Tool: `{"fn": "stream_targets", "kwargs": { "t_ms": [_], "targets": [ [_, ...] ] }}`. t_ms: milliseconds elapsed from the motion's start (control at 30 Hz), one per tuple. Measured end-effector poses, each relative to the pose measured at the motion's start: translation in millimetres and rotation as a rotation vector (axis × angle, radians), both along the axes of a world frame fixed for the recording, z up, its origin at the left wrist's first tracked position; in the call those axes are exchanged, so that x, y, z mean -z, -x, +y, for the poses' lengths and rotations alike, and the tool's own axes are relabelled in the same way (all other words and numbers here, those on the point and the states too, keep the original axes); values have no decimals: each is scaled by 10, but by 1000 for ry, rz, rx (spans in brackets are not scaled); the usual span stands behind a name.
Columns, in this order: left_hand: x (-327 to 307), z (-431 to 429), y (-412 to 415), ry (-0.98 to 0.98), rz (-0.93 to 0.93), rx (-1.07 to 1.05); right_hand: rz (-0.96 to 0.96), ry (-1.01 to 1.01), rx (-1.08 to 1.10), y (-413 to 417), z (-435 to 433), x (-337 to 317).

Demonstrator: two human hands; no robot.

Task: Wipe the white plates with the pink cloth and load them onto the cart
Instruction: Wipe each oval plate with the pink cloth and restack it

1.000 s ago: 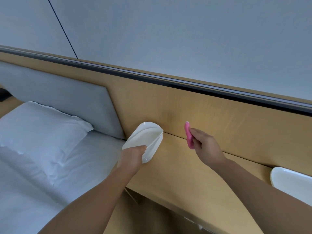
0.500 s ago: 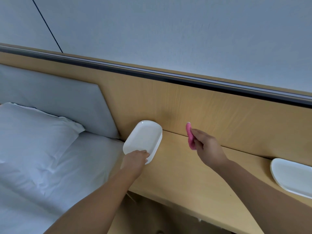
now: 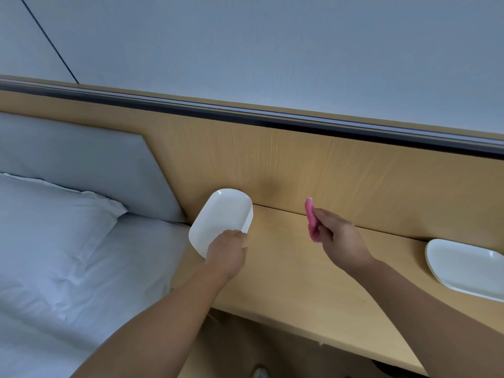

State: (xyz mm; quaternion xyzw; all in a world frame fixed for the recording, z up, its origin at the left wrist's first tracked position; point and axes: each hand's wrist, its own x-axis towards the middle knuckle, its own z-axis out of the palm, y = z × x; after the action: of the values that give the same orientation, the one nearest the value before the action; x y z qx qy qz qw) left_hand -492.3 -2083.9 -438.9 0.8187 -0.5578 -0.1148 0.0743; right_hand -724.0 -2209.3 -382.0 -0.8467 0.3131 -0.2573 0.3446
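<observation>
My left hand (image 3: 226, 252) grips the near edge of a white rounded-rectangular plate (image 3: 222, 218), holding it tilted above the left end of the wooden shelf (image 3: 286, 271). To its right, my right hand (image 3: 341, 238) pinches a folded pink cloth (image 3: 311, 220) upright, apart from the plate. A second white plate (image 3: 463, 266) lies flat on the shelf at the far right, partly cut off by the frame edge. No cart is in view.
A bed with white sheets and a pillow (image 3: 46, 225) fills the left side. A grey padded headboard (image 3: 81, 165) and a wooden wall panel (image 3: 327, 170) rise behind the shelf. Below the shelf's front edge is a dark gap.
The plate in my left hand has turned so its hollow face shows more fully. My right hand with the cloth has stayed about where it was.
</observation>
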Motion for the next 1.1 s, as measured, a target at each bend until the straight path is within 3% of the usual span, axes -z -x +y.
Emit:
{"fn": "stream_targets", "kwargs": {
  "t_ms": [300,700,1100],
  "targets": [
    [-57,-754,843,63,-4,244,-35,-32,206,931,-169,-41],
    [24,-1857,2932,45,61,538,-101,-232,605,3053,-330,23],
    [571,-2580,3783,-129,6,412,-83,-286,643,3859,-835,389]
  ]
}}
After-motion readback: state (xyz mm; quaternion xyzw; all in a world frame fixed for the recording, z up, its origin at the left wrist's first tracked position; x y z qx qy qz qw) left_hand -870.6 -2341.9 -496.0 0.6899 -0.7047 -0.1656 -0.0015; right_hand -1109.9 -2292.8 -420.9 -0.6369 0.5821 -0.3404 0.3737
